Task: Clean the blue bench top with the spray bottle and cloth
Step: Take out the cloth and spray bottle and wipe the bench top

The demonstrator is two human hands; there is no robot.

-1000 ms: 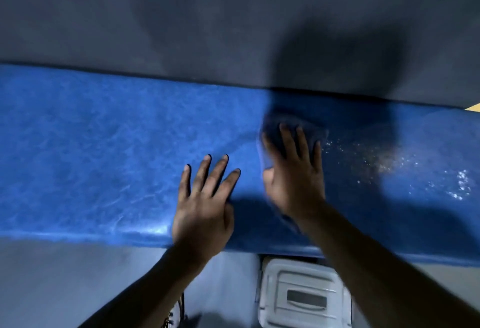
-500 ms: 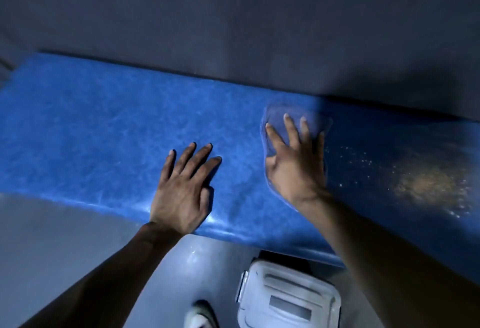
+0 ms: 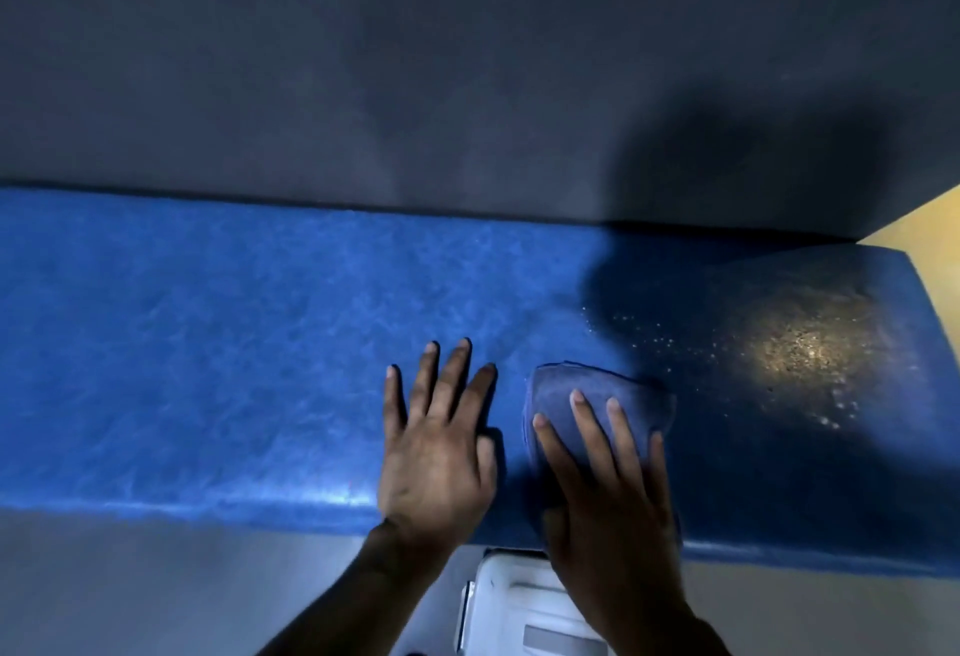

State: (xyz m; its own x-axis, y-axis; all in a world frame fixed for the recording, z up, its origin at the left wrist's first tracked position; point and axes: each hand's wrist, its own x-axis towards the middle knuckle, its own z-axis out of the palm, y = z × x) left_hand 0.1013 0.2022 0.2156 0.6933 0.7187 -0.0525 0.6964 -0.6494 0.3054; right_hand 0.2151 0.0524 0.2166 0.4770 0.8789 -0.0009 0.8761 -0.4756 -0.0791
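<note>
1. The right hand (image 3: 602, 489) is pressing flat on the cloth (image 3: 582, 395), fingers straight and spread, not curled around it.
2. The cloth, a folded blue-grey pad, is lying on the blue bench top (image 3: 208, 369) under that palm, its far edge showing beyond the fingertips.
3. The left hand (image 3: 439, 447) is resting just beside the cloth, palm down on the bare bench, fingers stretched and relaxed, holding nothing.
4. Beyond and to the right of the right hand, fine droplets (image 3: 649, 338) are glinting on the surface, and further right a pale speckled patch (image 3: 800, 343) is sitting in shadow.
5. A white plastic container (image 3: 519, 614) is showing below the bench's near edge, between the two forearms and partly hidden by the right one.
6. A grey wall (image 3: 467, 84) is rising behind the bench, past both hands' fingertips.
7. The spray bottle is not showing anywhere in view.
</note>
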